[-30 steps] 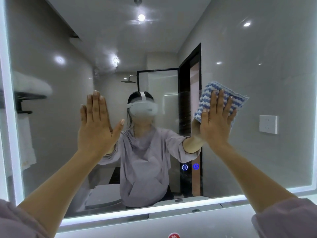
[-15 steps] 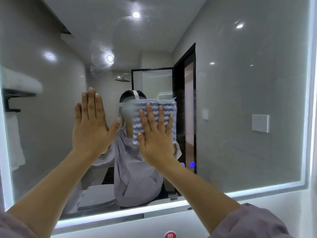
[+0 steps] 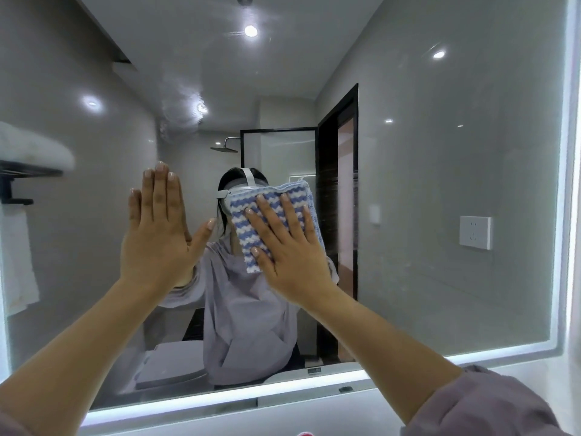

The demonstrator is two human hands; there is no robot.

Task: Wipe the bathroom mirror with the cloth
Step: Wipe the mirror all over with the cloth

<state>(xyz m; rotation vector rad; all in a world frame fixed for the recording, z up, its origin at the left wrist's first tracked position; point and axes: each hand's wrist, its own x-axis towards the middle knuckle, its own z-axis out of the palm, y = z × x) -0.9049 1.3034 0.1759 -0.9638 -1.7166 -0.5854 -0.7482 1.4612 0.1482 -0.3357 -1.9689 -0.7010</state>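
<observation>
Now that the right hand (image 3: 294, 265), fingers flat on the cloth (image 3: 273, 191), has swept to the mirror's (image 3: 440, 215) middle beside the straight-fingered left hand (image 3: 157, 243), its left side likely remains.

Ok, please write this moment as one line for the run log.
step: wipe | right hand: flat, pressing cloth on mirror | left hand: flat against mirror

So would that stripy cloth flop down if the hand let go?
Probably floppy: the cloth looks soft and knitted, so it would likely droop. It seems light, since one flat right hand pins it to the mirror. It should slide easily on smooth glass.
</observation>
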